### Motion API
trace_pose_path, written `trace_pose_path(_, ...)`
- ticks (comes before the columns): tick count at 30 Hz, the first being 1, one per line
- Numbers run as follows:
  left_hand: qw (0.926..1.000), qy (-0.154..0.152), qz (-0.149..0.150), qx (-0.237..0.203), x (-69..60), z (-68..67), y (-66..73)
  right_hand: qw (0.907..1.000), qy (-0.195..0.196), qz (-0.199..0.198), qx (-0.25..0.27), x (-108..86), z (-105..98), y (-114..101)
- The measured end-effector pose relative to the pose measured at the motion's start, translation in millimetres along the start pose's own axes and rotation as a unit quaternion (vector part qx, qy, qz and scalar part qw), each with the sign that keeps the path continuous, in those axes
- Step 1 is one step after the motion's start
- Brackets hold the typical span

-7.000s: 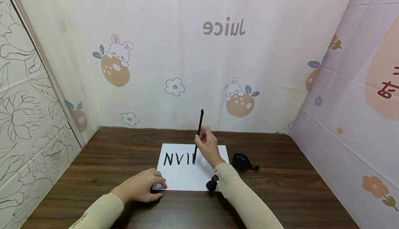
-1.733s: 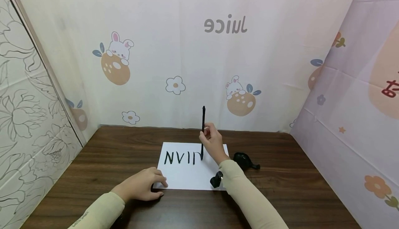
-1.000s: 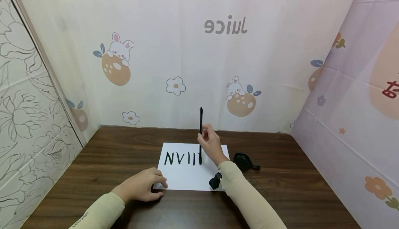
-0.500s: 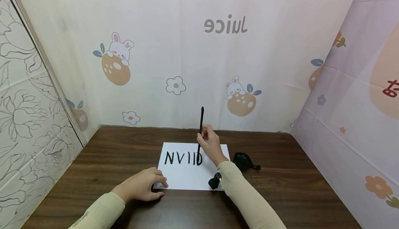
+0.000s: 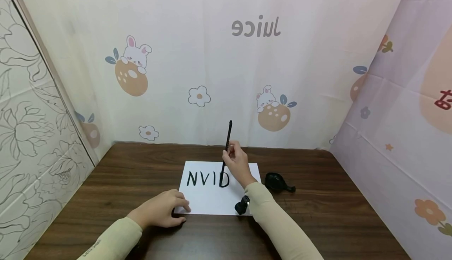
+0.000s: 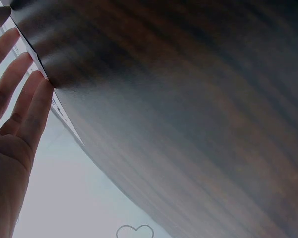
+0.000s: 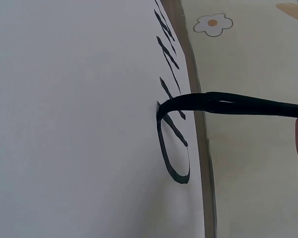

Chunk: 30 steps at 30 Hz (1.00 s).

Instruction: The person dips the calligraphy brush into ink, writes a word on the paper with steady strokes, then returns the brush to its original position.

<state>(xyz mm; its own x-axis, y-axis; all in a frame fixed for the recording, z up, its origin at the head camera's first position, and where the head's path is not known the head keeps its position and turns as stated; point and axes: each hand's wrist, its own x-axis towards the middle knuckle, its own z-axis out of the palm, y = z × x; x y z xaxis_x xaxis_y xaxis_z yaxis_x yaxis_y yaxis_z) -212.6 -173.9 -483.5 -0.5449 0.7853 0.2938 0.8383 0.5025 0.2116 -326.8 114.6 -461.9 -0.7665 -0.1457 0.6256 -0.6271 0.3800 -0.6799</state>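
Over the upper middle of the white paper (image 5: 208,203), here's the black brush (image 5: 228,132), leaning a little to the right at the top, its bristles (image 7: 181,102) down on the sheet and bending right over at the left stroke of the D! It looks light, that one, with a slim, stiff handle and a soft, wet tip that should splay under the slightest push, so the dry shaft is the place to take hold, well above the ink, with a light pinch. And that's just where the right hand (image 5: 237,160) has it, thumb and fingertips pinching the shaft. Wet hairs could smear if a knuckle dips, I'd say. Beside the tip run the black letters (image 5: 214,178), N, V, I and D, across the upper half. The paper itself seems thin and easy to shift, best steadied by an edge, and there's the left hand (image 5: 164,209), grasping nothing, fingers relaxed and resting at the near left corner. Out to the right, just off the sheet, sits a black spouted dish (image 5: 275,182) on the dark wooden table (image 5: 318,209), contents too dark to tell, and behind it all hangs the printed curtain (image 5: 169,55)
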Motion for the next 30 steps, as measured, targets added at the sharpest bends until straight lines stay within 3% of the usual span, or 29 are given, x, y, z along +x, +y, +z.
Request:
trace_pose_path(16, 1.0, -0.003, -0.006, -0.005, 0.6, -0.4, 0.4, 0.9998, 0.02, 0.0, 0.004, 2.7, 1, -2)
trace_pose_path(30, 1.0, -0.003, -0.005, -0.005, 0.6, -1.2, 1.3, 0.9986, 0.051, -0.011, 0.001, 7.4, -11, -6)
